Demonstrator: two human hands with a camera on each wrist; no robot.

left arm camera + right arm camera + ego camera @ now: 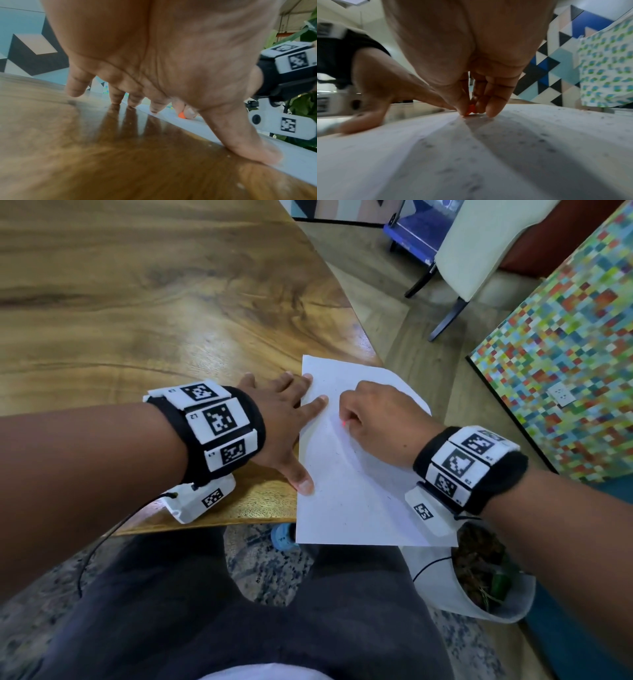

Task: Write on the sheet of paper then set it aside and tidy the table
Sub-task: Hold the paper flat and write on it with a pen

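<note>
The paper (356, 474) overhangs the worktop (137, 320) corner. On it, the left hand (284, 419) presses flat, fingers straight; beyond, the right hand (373, 419) pinches an orange tip (471, 109) against the sheet. Best keep pressing, writing lightly over supported paper.

Lounge-like office (geometric mural (544, 70)), wooden table (137, 313)

Off to the right there's a panel covered in tiny multicolored squares (561, 344), with a white wall socket (561, 394) on it. Cream chair with dark legs (479, 251) further back, and a potted plant in a white pot (479, 583) down on the floor.
</note>
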